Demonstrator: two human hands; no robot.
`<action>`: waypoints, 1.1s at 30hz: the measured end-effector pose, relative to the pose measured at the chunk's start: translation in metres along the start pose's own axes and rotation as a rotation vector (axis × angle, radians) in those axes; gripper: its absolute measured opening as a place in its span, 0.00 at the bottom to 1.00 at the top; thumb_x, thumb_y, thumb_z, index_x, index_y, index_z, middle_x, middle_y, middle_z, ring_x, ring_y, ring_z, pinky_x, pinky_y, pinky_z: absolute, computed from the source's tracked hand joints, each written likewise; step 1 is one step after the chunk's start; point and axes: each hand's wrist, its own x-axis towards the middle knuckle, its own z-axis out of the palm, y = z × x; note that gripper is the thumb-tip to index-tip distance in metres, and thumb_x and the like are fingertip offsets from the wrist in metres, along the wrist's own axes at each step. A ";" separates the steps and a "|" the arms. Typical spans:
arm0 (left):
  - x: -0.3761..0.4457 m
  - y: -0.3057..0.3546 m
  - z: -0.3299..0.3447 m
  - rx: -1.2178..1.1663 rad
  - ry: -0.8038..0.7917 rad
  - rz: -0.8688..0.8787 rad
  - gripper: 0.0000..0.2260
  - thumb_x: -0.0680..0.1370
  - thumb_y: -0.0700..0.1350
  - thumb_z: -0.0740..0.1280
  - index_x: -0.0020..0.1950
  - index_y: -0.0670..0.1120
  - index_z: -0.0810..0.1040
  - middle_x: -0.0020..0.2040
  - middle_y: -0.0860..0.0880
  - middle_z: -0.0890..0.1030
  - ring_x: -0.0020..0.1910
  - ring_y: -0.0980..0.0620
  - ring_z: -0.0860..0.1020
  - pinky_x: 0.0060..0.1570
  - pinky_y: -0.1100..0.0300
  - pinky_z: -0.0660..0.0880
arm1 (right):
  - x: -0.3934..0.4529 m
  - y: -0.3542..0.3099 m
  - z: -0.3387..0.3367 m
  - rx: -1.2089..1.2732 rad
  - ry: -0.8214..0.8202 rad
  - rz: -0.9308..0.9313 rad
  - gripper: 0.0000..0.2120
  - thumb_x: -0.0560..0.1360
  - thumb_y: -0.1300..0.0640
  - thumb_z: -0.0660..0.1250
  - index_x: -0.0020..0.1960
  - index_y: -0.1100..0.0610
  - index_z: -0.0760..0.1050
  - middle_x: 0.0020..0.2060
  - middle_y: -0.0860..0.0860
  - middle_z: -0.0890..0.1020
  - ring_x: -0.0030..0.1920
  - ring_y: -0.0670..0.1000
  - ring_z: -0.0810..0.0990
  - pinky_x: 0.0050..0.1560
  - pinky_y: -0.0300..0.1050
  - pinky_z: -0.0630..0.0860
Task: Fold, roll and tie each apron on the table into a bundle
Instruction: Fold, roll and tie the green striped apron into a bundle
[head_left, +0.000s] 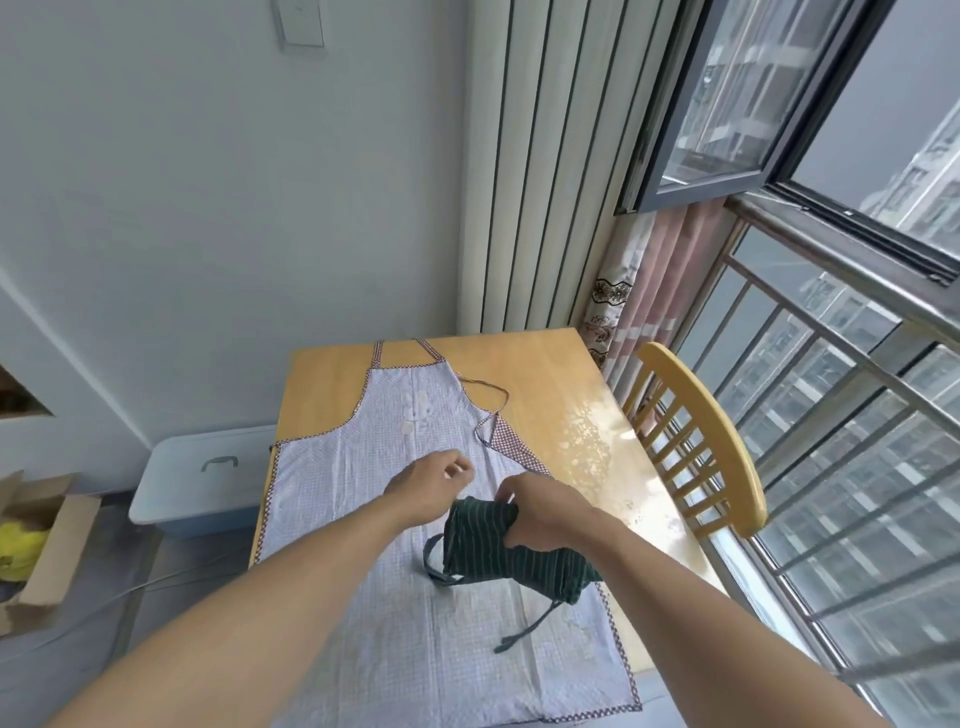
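Gripping rolled green apron (511, 545) in right hand (545, 514), left hand (434, 480) loosely curled, empty, storage bin (202, 478) lidded.

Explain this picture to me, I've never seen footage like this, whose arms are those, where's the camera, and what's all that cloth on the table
There is no machine here. The two bare arms belong to a person wearing a wide-angle camera on the head, so you look forward and down along them, as through that person's eyes. There is only this one view.

In front stands a wooden table beside a window, with a wooden chair at its right side. Spread flat over the table is a light checked apron with a darker checked trim; its neck strap points away from the person.

On top of it lies a dark green striped apron, already rolled into a bundle with its ties hanging loose. The right hand grips that roll at its far end. The left hand hovers over the light apron, fingers curled; whether it pinches anything I cannot tell.
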 end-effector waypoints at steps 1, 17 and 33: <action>-0.002 0.005 -0.003 -0.076 -0.041 0.051 0.12 0.82 0.58 0.65 0.55 0.52 0.83 0.59 0.55 0.80 0.57 0.56 0.77 0.57 0.55 0.74 | 0.001 -0.001 -0.003 0.035 -0.024 0.000 0.23 0.70 0.54 0.76 0.65 0.51 0.78 0.48 0.49 0.84 0.47 0.53 0.82 0.46 0.53 0.83; 0.000 0.005 -0.055 -0.315 -0.317 0.015 0.11 0.83 0.36 0.57 0.55 0.43 0.79 0.51 0.46 0.81 0.48 0.49 0.79 0.54 0.51 0.78 | -0.009 0.007 -0.039 0.850 -0.263 0.230 0.22 0.69 0.55 0.81 0.60 0.58 0.82 0.52 0.58 0.87 0.53 0.61 0.86 0.57 0.62 0.82; -0.019 0.036 -0.049 0.334 -0.138 0.352 0.50 0.65 0.75 0.70 0.81 0.58 0.56 0.81 0.60 0.55 0.81 0.57 0.47 0.79 0.45 0.51 | -0.012 -0.010 -0.035 1.523 -0.309 0.166 0.24 0.80 0.55 0.69 0.71 0.67 0.72 0.65 0.66 0.79 0.61 0.64 0.80 0.66 0.59 0.76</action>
